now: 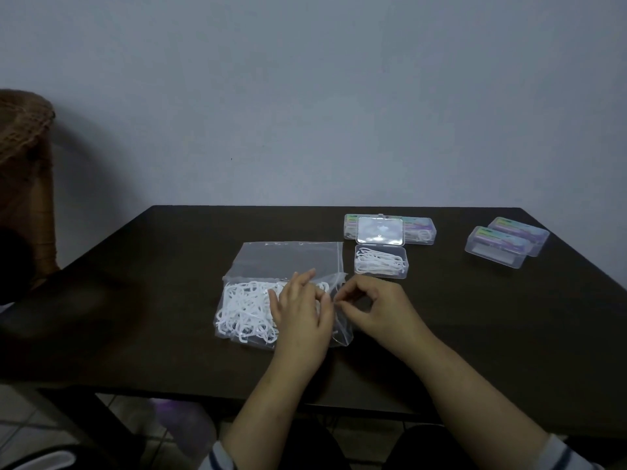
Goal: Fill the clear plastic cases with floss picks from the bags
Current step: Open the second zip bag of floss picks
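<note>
A clear plastic bag [288, 259] lies on the dark table [152, 283], its near half full of white floss picks [244, 307]. My left hand [302, 310] rests on the bag's right part, fingers reaching over the picks. My right hand [376, 307] pinches the bag's right edge between thumb and fingertips. Just behind it stands an open clear case [380, 262] holding several picks, its lid [380, 231] tipped back.
Two shut cases [420, 230] with coloured labels lie behind the open one. Two more shut cases [502, 244] sit at the far right. A brown wicker chair [23, 157] stands left of the table. A grey wall rises behind.
</note>
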